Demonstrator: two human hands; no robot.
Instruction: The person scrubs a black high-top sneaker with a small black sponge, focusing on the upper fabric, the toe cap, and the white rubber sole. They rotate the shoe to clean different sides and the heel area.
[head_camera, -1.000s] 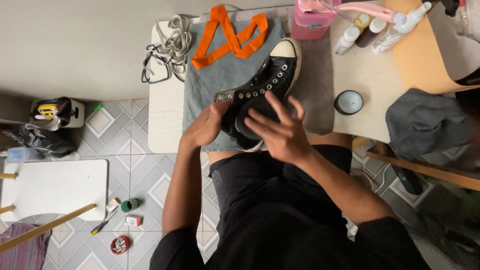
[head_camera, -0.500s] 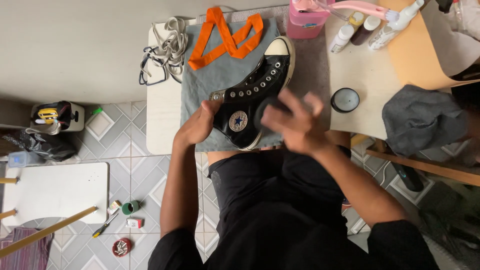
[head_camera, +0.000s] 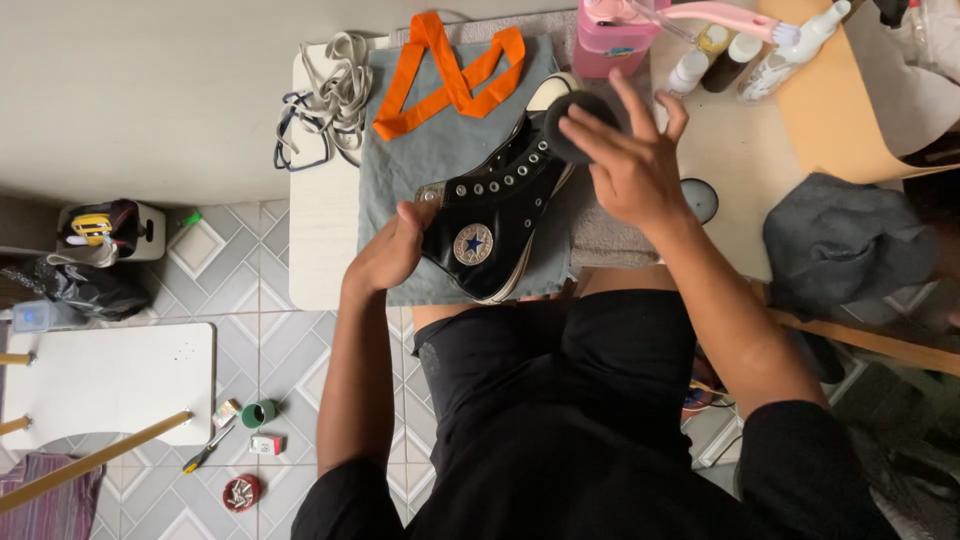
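A black high-top sneaker (head_camera: 490, 215) with a white sole lies on its side on a grey cloth (head_camera: 430, 140) on the white table (head_camera: 320, 240). My left hand (head_camera: 390, 250) grips the sneaker at its ankle end. My right hand (head_camera: 630, 165) is over the toe end and holds a round black sponge pad (head_camera: 578, 125) against the toe area. The sneaker has no laces in its eyelets.
An orange strap (head_camera: 450, 75) and grey laces (head_camera: 330, 95) lie at the table's far side. A pink container (head_camera: 610, 35), small bottles (head_camera: 720, 60), a round open tin (head_camera: 698, 198) and a dark grey cloth (head_camera: 840, 245) are on the right. Small items sit on the tiled floor (head_camera: 250, 300).
My right hand has moved from the sneaker's ankle up to its toe with the pad. The sneaker has been turned so its side with the round patch shows.
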